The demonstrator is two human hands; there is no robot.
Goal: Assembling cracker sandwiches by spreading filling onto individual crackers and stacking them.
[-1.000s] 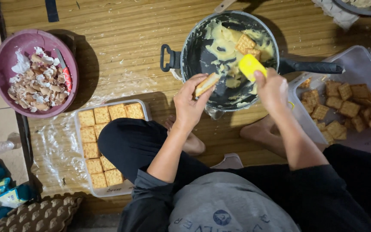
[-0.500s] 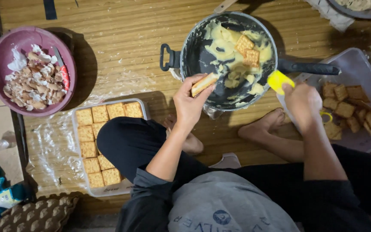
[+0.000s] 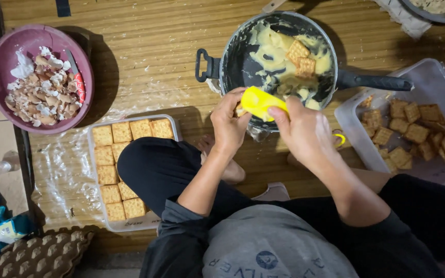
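I sit cross-legged on a wooden floor. My left hand [image 3: 231, 122] holds a cracker at the near rim of a dark pan [image 3: 233, 67] with yellow cream and two crackers [image 3: 301, 57] in it. The cracker is mostly hidden. My right hand [image 3: 301, 129] holds a yellow spatula [image 3: 260, 102] pressed over that cracker, so both hands meet above the pan's edge. A rectangular tray [image 3: 95, 135] lined with square crackers lies by my left knee.
A purple bowl [image 3: 6, 56] of eggshells sits at the far left. A clear container [image 3: 428, 87] of loose crackers lies at the right, beside the pan's black handle [image 3: 374, 81]. An egg carton [image 3: 37, 255] is at the bottom left. Plastic film [image 3: 60, 170] lies under the tray.
My right hand swung right toward the cracker container with the spatula, then came back left and now presses the spatula on the cracker. My left hand stayed at the pan's rim.
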